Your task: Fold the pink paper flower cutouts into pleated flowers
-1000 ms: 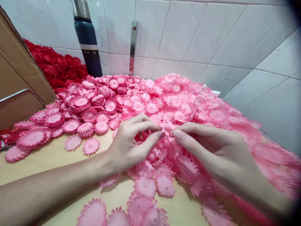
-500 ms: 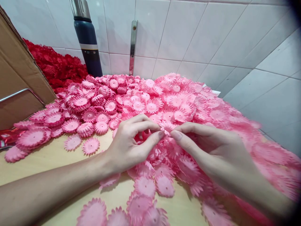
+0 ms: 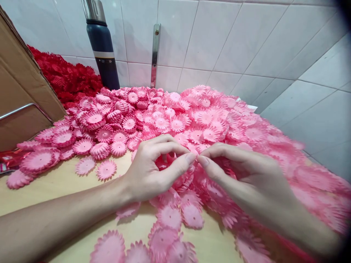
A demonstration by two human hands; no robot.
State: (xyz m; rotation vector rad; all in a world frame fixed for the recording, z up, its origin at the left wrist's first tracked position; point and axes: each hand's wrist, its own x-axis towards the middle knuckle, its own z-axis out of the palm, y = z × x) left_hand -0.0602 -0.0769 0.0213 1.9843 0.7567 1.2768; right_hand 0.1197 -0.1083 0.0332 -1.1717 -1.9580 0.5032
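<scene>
My left hand [image 3: 153,166] pinches thumb against forefinger at the edge of a small pink fabric flower piece [image 3: 193,149]. My right hand [image 3: 251,170] meets it from the other side, also in a pinch, with the two thumb tips almost touching. Most of the held piece is hidden by my fingertips and blends with the pink pile behind. Below and around both hands lie many loose pink flower discs [image 3: 169,217] with scalloped edges and a tiny centre hole.
A large heap of pink flower discs [image 3: 203,113] spreads over the pale tabletop [image 3: 63,186]. Red flower discs [image 3: 65,73] are piled at the back left, beside a dark blue bottle [image 3: 101,47] and a cardboard box [image 3: 24,73]. A metal strip [image 3: 155,54] is fixed to the tiled wall [image 3: 219,33].
My left thumb has slid slightly right, toward the right thumb, and the fingertips are closer together. Less of the held pink piece shows now.
</scene>
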